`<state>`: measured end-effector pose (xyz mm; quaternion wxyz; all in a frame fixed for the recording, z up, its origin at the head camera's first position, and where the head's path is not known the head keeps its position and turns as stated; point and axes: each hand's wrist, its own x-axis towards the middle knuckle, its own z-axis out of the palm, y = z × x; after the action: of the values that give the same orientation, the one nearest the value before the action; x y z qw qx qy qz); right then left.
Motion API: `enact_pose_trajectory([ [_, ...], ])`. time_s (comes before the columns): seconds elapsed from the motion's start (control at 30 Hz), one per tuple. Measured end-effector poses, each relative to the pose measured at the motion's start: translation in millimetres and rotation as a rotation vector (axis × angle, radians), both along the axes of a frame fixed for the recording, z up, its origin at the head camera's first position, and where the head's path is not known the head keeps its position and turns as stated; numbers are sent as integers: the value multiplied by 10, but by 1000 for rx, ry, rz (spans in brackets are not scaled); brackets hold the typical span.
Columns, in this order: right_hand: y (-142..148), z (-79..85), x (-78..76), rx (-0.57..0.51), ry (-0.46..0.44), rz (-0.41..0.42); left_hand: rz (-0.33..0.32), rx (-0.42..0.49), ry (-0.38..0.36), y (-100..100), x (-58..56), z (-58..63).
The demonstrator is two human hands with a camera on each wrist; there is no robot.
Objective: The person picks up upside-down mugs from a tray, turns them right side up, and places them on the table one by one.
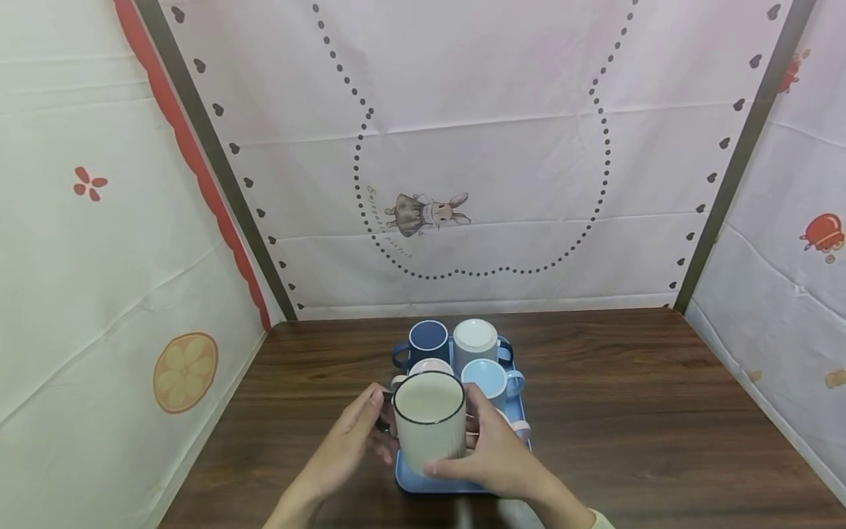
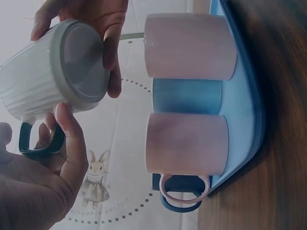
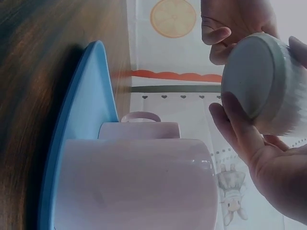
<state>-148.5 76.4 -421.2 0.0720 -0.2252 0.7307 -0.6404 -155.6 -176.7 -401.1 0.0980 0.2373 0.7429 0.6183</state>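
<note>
A white ribbed mug with a dark rim and dark green handle is held up over the front of the blue tray, its mouth toward the head camera. My left hand grips it at the handle side, fingers curled around the handle. Around the body on the other side, my right hand holds the mug, thumb across its front. Both wrist views show the mug's pale base, clear of the tray. Behind it, a light pink mug is partly hidden.
On the tray also stand a dark blue mug, a grey-and-white mug, a light blue mug and another pink mug at the front right. Brown wooden tabletop extends to both sides, with printed cloth walls around it.
</note>
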Motion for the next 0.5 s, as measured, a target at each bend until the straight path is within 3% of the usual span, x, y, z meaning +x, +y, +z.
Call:
enact_pose_trajectory([
  [0.23,-11,-8,11,25,71,-1,-44,15,6,-16,-5,-19],
  [0.5,-21,-1,31,77,92,-12,-36,30,15,0,-7,-64],
])
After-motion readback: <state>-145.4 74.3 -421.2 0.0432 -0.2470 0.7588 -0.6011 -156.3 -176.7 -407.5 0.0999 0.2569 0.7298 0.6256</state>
